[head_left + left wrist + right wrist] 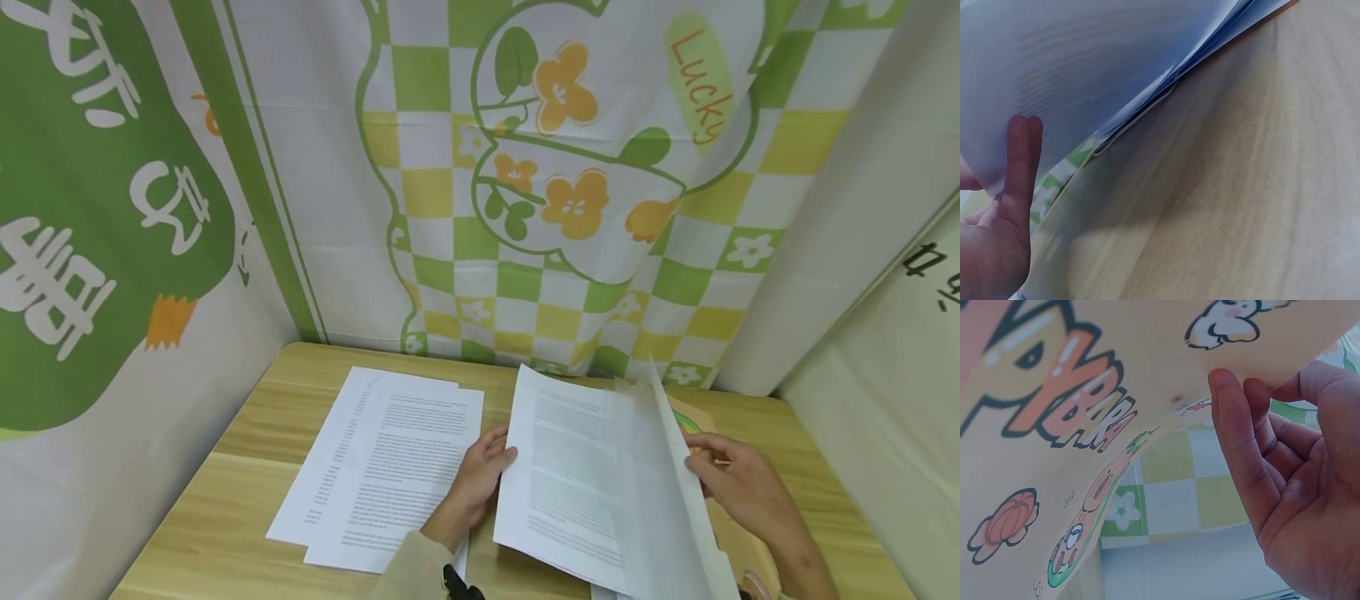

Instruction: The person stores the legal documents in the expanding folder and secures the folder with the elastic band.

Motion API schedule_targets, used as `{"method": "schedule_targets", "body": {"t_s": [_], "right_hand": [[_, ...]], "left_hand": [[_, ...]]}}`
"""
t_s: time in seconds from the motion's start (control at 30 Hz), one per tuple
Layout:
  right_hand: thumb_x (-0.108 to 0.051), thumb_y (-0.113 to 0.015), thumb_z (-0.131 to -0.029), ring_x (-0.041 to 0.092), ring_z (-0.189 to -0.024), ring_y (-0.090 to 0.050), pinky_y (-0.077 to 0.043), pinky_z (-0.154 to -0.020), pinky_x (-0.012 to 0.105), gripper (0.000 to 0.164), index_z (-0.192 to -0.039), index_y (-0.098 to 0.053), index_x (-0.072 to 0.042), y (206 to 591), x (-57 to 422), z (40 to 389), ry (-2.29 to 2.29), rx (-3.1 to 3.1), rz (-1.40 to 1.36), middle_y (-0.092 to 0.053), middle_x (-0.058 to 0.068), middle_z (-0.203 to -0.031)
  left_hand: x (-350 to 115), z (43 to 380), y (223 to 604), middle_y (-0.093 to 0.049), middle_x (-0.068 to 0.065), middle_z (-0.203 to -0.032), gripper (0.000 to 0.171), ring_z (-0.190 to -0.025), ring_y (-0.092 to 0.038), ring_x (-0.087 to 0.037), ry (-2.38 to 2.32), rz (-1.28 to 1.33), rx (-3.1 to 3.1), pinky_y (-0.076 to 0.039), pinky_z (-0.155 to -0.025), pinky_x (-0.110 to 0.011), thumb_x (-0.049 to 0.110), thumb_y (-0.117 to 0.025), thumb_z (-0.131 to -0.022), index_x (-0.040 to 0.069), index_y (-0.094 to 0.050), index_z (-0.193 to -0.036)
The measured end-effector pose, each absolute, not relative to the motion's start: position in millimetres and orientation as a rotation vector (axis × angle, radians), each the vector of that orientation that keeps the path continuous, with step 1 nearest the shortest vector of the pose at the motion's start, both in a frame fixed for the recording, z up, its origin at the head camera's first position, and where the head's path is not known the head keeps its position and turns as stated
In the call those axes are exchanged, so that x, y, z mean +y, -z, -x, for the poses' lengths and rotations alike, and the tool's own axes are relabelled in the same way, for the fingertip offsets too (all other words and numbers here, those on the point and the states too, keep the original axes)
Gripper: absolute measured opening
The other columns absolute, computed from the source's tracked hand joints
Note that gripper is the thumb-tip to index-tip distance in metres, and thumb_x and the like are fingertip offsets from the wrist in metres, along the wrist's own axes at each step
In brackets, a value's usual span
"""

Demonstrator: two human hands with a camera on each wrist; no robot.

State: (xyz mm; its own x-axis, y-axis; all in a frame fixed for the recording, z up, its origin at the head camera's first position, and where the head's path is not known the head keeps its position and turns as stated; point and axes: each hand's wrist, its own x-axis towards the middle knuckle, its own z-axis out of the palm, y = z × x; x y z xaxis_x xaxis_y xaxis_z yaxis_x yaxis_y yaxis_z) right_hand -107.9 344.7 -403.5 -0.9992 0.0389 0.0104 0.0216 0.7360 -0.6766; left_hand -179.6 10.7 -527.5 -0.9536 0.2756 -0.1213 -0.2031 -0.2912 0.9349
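Observation:
My left hand (480,475) pinches the left edge of a printed sheet (562,467), thumb in front and fingers behind. In the left wrist view two fingertips (1025,125) press the back of that sheet, which is lifted off the table. The sheet's right part lies behind a translucent sleeve (645,483) of a folder. My right hand (750,492) pinches the folder's raised cover (1004,469) between thumb and fingers. Capybara cartoons and lettering decorate the cover's outside in the right wrist view. How far the sheet reaches into the sleeve is hard to tell.
Two overlapping printed pages (405,475) lie on the wooden table (247,442) to the left of my left hand. Patterned cloth (517,292) hangs along the table's far edge, and more fabric (885,350) encloses the right side.

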Motion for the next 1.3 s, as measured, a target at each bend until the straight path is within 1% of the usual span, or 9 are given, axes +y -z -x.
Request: {"method": "schedule_targets", "body": {"t_s": [0.13,0.33,0.5,0.63,0.77,0.9,1.0,1.1,1.3], "right_hand": [[-0.023,-0.058,-0.104,0.015,-0.075,-0.069,-0.046,-0.055,0.030,0.043,-0.137,-0.061,0.004,403,344,108,-1.134,-2.909,0.054,-0.064,0.006,-0.091],[-0.023,-0.057,-0.104,0.016,-0.077,-0.070,-0.047,-0.057,0.031,0.044,-0.138,-0.061,0.004,403,344,108,-1.160,-2.910,0.059,-0.066,0.007,-0.096],[-0.023,-0.057,-0.104,0.016,-0.077,-0.070,-0.048,-0.057,0.031,0.044,-0.138,-0.060,0.004,402,344,109,-1.170,-2.909,0.062,-0.067,0.007,-0.097],[-0.023,-0.058,-0.104,0.016,-0.076,-0.071,-0.050,-0.059,0.031,0.044,-0.138,-0.060,0.005,402,343,109,-1.179,-2.906,0.072,-0.067,0.007,-0.098],[-0.022,-0.059,-0.103,0.017,-0.075,-0.071,-0.050,-0.059,0.030,0.044,-0.137,-0.060,0.006,403,342,109,-1.193,-2.898,0.073,-0.064,0.007,-0.093],[-0.021,-0.059,-0.103,0.016,-0.076,-0.071,-0.049,-0.057,0.030,0.044,-0.137,-0.060,0.007,404,341,109,-1.194,-2.894,0.062,-0.061,0.007,-0.089],[-0.021,-0.059,-0.104,0.016,-0.077,-0.070,-0.047,-0.056,0.031,0.044,-0.138,-0.059,0.006,405,342,109,-1.192,-2.895,0.062,-0.060,0.007,-0.090],[-0.022,-0.059,-0.104,0.016,-0.077,-0.071,-0.048,-0.057,0.031,0.044,-0.138,-0.060,0.005,405,342,109,-1.192,-2.894,0.062,-0.062,0.007,-0.093],[-0.019,-0.059,-0.104,0.016,-0.077,-0.070,-0.055,-0.064,0.031,0.042,-0.137,-0.061,0.006,405,341,109,-1.228,-2.873,0.052,-0.063,0.007,-0.092]], "left_hand": [[13,178,527,-0.068,-0.015,-0.120,0.053,-0.095,-0.069,-0.022,-2.281,-0.114,1.645,-0.055,-0.075,-0.030,0.008,-0.060,-0.102,-0.001,-0.043,-0.151],[15,174,526,-0.069,-0.014,-0.116,0.052,-0.089,-0.070,-0.020,-2.258,-0.111,1.617,-0.055,-0.070,-0.029,0.008,-0.060,-0.102,0.000,-0.043,-0.151],[15,172,528,-0.069,-0.016,-0.119,0.052,-0.091,-0.070,-0.022,-2.239,-0.155,1.610,-0.057,-0.071,-0.030,0.005,-0.059,-0.102,0.001,-0.043,-0.151],[17,170,529,-0.069,-0.018,-0.119,0.053,-0.092,-0.071,-0.025,-2.215,-0.189,1.595,-0.059,-0.072,-0.034,0.003,-0.058,-0.102,0.002,-0.042,-0.152],[21,168,528,-0.070,-0.017,-0.117,0.053,-0.093,-0.072,-0.027,-2.194,-0.195,1.599,-0.060,-0.073,-0.036,0.003,-0.057,-0.102,0.001,-0.042,-0.152],[24,166,527,-0.070,-0.013,-0.110,0.049,-0.086,-0.071,-0.022,-2.160,-0.181,1.622,-0.059,-0.070,-0.033,0.005,-0.055,-0.103,-0.001,-0.043,-0.151],[26,165,526,-0.070,-0.012,-0.106,0.048,-0.080,-0.070,-0.018,-2.132,-0.182,1.630,-0.058,-0.066,-0.030,0.005,-0.052,-0.104,-0.003,-0.043,-0.150],[27,164,525,-0.070,-0.012,-0.104,0.048,-0.077,-0.069,-0.018,-2.114,-0.191,1.639,-0.059,-0.066,-0.029,0.002,-0.052,-0.102,-0.005,-0.044,-0.149],[31,162,527,-0.070,-0.012,-0.100,0.050,-0.074,-0.068,-0.018,-2.092,-0.213,1.693,-0.059,-0.065,-0.029,-0.002,-0.055,-0.099,-0.004,-0.046,-0.148]]}}
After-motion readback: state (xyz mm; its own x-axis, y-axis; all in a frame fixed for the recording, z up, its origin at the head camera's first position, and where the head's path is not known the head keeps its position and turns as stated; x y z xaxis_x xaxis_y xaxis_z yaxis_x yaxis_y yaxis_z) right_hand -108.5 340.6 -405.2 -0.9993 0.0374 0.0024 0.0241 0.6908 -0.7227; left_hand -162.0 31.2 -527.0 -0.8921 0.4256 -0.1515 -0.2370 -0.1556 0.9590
